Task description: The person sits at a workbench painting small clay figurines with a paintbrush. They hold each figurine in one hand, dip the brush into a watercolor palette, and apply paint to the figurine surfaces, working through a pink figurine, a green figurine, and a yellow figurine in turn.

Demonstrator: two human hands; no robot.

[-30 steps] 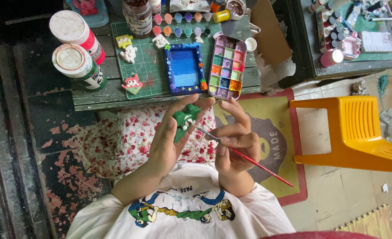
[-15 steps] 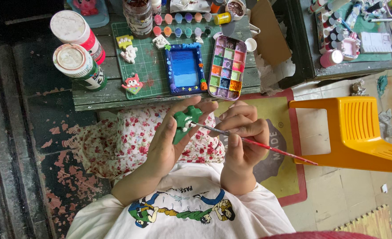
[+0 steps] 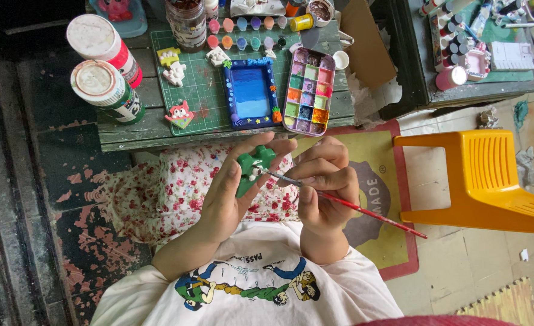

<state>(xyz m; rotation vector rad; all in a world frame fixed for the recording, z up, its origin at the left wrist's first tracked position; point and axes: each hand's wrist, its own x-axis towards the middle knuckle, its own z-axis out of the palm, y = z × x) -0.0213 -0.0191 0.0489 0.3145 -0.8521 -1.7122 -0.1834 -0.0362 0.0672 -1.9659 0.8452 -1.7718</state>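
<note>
I see my left hand [image 3: 231, 193] cupped around a small green figurine [image 3: 252, 169], fingers curled up behind it and the thumb pressing its front, so it sits upright above my lap, just near of the table edge. My right hand [image 3: 321, 187] pinches a thin red-handled paintbrush [image 3: 363, 210] between thumb and fingertips; the bristle end touches the figurine's face while the handle slants off to the right and nearer to me. Both hands are close together over the flowered cloth [image 3: 158, 187] on my knees.

Farther away, on the green cutting mat [image 3: 203, 90], lie a blue picture frame [image 3: 250, 93] and, just right of it, a paint palette [image 3: 308, 90] with many coloured wells. A small red and yellow figure [image 3: 180, 115] rests at the mat's near left corner. Two large paint jars [image 3: 104, 60] stand at the left of the table. An orange plastic stool [image 3: 490, 181] sits well apart on the right.
</note>
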